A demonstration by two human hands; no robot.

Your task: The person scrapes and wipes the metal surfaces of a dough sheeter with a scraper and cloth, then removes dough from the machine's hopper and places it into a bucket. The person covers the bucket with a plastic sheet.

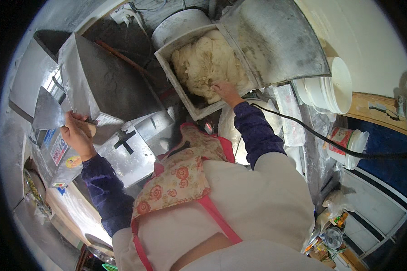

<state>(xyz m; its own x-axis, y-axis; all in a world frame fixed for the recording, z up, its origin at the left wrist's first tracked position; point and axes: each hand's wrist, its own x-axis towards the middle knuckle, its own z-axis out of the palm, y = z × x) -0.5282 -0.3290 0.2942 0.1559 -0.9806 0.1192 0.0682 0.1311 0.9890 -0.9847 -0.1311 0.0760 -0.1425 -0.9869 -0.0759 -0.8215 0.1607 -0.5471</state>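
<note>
In my left hand [77, 133] is a flat metal dough scraper [47, 110], gripped by its wooden handle [87, 127]. The blade points up and left, in front of a metal machine housing. My right hand [228, 93] reaches over the near rim of a square, flour-coated trough [186, 105]. Its curled fingers are at the near edge of a large, lumpy mass of pale dough [207, 61]; whether they grip any of it is hidden. The trough's broad metal lid [281, 37] stands swung back to the right.
A metal hopper [112, 74] stands between my left hand and the trough. A black cable [312, 132] crosses from the right towards the trough. White buckets [339, 84] stand at the right, with a labelled tub [341, 142] below them. A round white container [179, 25] is behind the trough.
</note>
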